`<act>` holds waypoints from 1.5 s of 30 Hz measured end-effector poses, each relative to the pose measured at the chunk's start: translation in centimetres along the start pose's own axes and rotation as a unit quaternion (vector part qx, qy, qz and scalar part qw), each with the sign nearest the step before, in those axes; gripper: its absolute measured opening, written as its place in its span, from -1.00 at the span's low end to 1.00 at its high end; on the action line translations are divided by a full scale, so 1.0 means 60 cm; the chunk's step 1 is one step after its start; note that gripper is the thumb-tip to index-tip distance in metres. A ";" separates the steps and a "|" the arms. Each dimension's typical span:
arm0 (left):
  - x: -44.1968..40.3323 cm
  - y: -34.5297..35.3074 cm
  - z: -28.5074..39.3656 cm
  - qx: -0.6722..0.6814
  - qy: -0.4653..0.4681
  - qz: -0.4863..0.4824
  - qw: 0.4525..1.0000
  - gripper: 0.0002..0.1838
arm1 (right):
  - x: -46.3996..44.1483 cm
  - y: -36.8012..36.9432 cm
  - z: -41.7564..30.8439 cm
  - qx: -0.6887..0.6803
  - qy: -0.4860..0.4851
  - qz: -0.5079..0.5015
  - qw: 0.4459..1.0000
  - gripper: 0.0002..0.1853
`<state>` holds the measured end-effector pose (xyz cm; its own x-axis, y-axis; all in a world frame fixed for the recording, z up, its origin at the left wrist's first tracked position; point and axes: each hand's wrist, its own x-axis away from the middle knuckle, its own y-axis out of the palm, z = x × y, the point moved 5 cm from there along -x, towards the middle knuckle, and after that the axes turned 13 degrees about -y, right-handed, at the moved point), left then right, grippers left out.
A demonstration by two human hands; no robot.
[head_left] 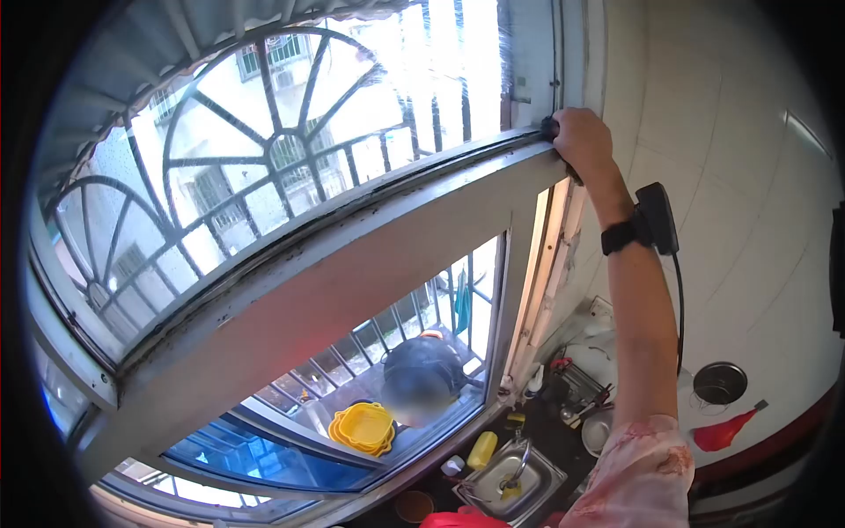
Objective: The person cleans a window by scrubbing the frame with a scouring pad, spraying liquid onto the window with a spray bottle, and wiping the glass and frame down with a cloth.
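Observation:
My right hand (584, 141) is raised to the upper right corner of the window frame (343, 233). Its fingers are closed round something dark that pokes out beside the knuckles and below the palm; its kind is hidden. The hand rests on or right against the end of the frame's grimy horizontal bar. On that wrist sits a black strap with a dark device (656, 220), from which a cable hangs down the arm. My left hand is out of view. Above the bar is a glass pane (352, 106), streaked with pale smears at its right side.
Below lies a metal sink (539, 480) with a faucet, a yellow bottle (482, 450) beside it. A dish rack (576, 387) stands near the wall. Outside the lower window are yellow baskets (363, 429) and a dark round pan-like thing (422, 365). A pot (720, 383) hangs at right.

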<state>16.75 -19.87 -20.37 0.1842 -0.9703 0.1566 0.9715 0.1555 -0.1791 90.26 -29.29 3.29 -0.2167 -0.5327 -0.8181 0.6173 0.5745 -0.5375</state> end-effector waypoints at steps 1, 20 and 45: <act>-0.003 0.001 0.000 0.002 0.004 0.001 1.000 -0.49 | -0.004 -0.003 -0.011 0.000 -0.013 -0.032 0.999 -0.85; 0.000 -0.035 -0.031 0.073 0.067 0.056 0.994 -0.37 | 0.001 -0.093 -0.203 -0.206 -0.044 -0.064 0.975 -0.82; -0.008 -0.200 -0.081 0.131 0.092 0.053 0.986 -0.58 | 0.010 -0.405 -0.900 -0.459 -0.325 -0.125 0.817 -0.83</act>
<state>4.30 -22.20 -23.03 0.2804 -0.9593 -0.0334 0.9578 0.2774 0.0757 34.29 -10.03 4.83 0.3823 -0.7505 -0.5391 -0.2774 0.4633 -0.8417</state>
